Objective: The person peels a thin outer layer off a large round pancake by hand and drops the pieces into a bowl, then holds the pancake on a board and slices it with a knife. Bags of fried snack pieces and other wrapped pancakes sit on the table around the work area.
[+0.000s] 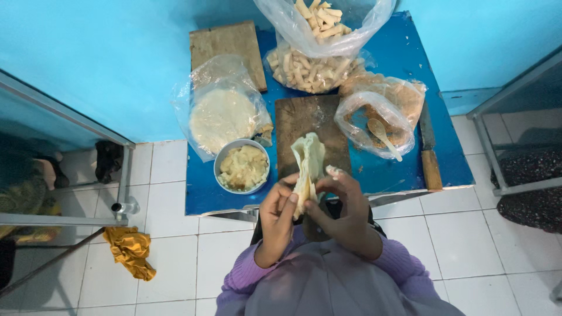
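Both hands pinch thin pale dough wrapper (307, 167) over dark wooden board (310, 131), likely to catch crumbs. Left hand (278, 213) fingers closed on lower edge; right hand (339, 202) fingertips grip side. Round grey bowl of yellowish filling (242, 167) at 9 o'clock.

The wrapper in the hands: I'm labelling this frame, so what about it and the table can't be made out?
- Head view: the inside of the wrapper is hidden by its own folds, so any filling cannot be told.
- Left hand and right hand cover its lower end.
- The top bag of rolls is cut off by the upper edge.
- The crumb bag blurs its contents; the spoon bowl is half buried.
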Motion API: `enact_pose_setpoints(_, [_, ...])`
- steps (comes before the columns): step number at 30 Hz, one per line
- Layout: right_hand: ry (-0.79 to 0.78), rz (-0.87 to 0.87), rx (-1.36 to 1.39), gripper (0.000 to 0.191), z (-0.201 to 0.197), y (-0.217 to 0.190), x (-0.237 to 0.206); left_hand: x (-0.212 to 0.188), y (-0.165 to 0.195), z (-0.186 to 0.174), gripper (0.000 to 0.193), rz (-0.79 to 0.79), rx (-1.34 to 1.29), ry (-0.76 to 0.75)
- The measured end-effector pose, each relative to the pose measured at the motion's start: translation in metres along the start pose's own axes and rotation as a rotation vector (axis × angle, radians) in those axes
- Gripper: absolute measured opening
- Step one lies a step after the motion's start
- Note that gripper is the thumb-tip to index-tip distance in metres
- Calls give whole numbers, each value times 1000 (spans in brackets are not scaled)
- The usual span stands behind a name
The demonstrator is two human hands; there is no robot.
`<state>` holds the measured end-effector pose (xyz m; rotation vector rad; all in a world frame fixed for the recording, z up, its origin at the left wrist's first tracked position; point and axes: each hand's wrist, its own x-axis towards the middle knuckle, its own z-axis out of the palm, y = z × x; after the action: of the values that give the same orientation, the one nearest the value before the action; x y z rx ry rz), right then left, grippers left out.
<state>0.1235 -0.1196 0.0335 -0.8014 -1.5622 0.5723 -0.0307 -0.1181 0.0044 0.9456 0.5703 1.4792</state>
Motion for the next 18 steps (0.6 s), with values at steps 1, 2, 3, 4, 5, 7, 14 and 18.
enact_pose_setpoints(1, [6, 11, -50, 74, 2, 3, -1, 3, 0, 0, 8, -13, 15, 4])
enact_pose_setpoints(2, [13, 23, -101, 72, 4, 7, -2, 4, 0, 0, 10, -29, 29, 7])
enact_pose_setpoints(3, [20, 36, -153, 69, 5, 11, -4, 6, -1, 0, 17, 33, 89, -7])
enact_pose_setpoints(4, [37, 102, -63, 66, 6, 16, -5, 11, -3, 1, 26, 95, 149, -21])
enact_pose_setpoints(5, [52, 168, 29, 62, 6, 22, -7, 14, -3, 1, 36, 158, 210, -33])
enact_pose_setpoints(7, [83, 271, 200, 58, 4, 35, -7, 20, -3, -1, 30, 93, 425, 32])
enact_pose_setpoints(14, [178, 594, 676, 57, -15, 67, 13, 24, -3, -9, 20, 74, 503, 55])
enact_pose_setpoints(18, [47, 511, 591, 76, -13, 55, 20, 22, -7, -7, 22, 75, 609, 48])
